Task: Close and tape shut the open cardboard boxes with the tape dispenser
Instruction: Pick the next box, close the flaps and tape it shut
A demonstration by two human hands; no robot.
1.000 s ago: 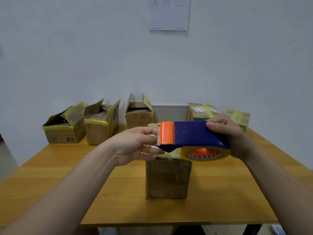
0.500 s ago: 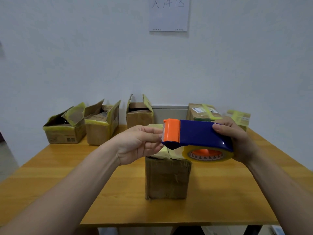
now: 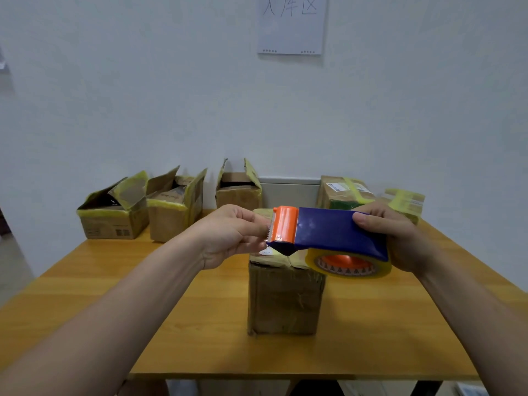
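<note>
- Since a second ago, the fingers of my left hand (image 3: 228, 238) have drawn in from a loose spread to a pinch at the toothed edge of the tape dispenser (image 3: 337, 232). The dispenser itself has barely shifted.
- Far left, along the wall, three open cardboard boxes (image 3: 114, 212) wait with their flaps up, well apart from my hands.
- My left thumb and fingertips are curled together just under the orange cutter head (image 3: 284, 224), nipping the loose tape end (image 3: 265, 251). How much tape they have I cannot tell.
- I hold the dispenser roughly level in the air above the cardboard box (image 3: 285, 298) in front of me, blade to the left and yellowish tape roll (image 3: 347, 265) to the right.
- That box stands mid-way across the wooden table (image 3: 200, 324), its flaps folded down and its centre seam showing. I see no fresh strip over it.
- My right hand (image 3: 400, 241) wraps the dispenser's blue body from the rear, thumb over the cover and fingers closed round the far side in a full grip.
- Far right, by the wall, two taped boxes (image 3: 343, 192) look finished.
- As I judge it, the step in hand is freeing a starter length of tape. Next I should draw the end out, press it onto the box's side, then pull the dispenser straight along the seam.
</note>
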